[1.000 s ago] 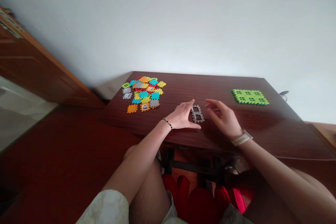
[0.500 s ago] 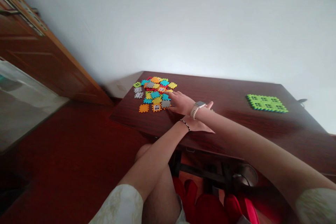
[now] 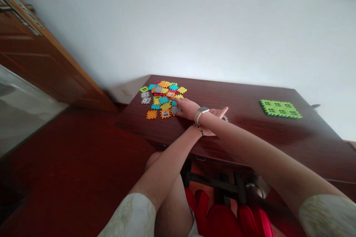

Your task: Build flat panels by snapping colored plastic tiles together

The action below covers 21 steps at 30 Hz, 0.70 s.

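At far left stands a wooden door (image 3: 41,52), above a red floor (image 3: 69,155). The dark wood counter (image 3: 250,107) crosses the middle of the view.

On the counter's left part lies a pile of interlocking plastic tiles (image 3: 162,98) in orange, yellow, teal, red, lime and gray. They overlap too much for an exact count, perhaps thirty. Along its left edge lie two gray window tiles (image 3: 145,97) and one lime tile (image 3: 144,89). At its near edge sit one plain orange tile (image 3: 151,114) and one orange window tile (image 3: 165,113).

The right hand (image 3: 187,108), with a watch (image 3: 201,113) on its wrist, crosses above the left wrist and lies at the pile's right edge, its fingers stretched toward the tiles and just beside a gray tile (image 3: 175,110). Whether that grip is clamped on a tile cannot be told, since the hand covers what is under it. The left hand (image 3: 207,132), with a beaded bracelet (image 3: 198,129), is partly hidden beneath the right wrist; its grip is open, fingers extended and empty. Just past those fingers, a small gray piece (image 3: 224,118) shows, mostly cut off by the hand.

Well apart at right lies one green tile panel (image 3: 280,109). Below the counter, red cloth (image 3: 222,220) shows.
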Tool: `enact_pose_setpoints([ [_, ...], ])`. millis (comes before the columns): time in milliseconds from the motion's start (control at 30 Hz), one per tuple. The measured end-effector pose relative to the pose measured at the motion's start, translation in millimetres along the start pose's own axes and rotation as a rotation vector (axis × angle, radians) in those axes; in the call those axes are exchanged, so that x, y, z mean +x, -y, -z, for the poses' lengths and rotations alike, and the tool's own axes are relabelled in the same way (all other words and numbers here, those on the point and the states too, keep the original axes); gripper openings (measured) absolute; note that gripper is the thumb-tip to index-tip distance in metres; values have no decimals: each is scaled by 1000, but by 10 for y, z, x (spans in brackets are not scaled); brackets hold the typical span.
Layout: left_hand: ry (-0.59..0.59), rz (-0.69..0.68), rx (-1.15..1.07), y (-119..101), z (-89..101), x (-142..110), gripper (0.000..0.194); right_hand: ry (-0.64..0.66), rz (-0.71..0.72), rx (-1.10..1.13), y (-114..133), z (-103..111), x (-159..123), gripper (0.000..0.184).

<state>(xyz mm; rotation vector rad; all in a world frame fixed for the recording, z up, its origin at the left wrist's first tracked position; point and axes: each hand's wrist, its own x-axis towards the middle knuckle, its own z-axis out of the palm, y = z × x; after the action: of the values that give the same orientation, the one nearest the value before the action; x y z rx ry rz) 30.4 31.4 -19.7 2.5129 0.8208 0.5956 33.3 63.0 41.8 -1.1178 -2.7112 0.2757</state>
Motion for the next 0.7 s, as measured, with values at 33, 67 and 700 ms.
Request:
enact_pose_setpoints([
  [33, -1, 8, -2, 1, -4, 3, 89, -1, 0, 7, -10, 1, -7, 80],
  [67, -3, 18, -7, -3, -9, 4, 90, -1, 2, 18, -20, 3, -16, 79],
  [700, -10, 63, -78, -99, 13, 16, 84, -14, -55, 149, -175, -90, -7, 78],
])
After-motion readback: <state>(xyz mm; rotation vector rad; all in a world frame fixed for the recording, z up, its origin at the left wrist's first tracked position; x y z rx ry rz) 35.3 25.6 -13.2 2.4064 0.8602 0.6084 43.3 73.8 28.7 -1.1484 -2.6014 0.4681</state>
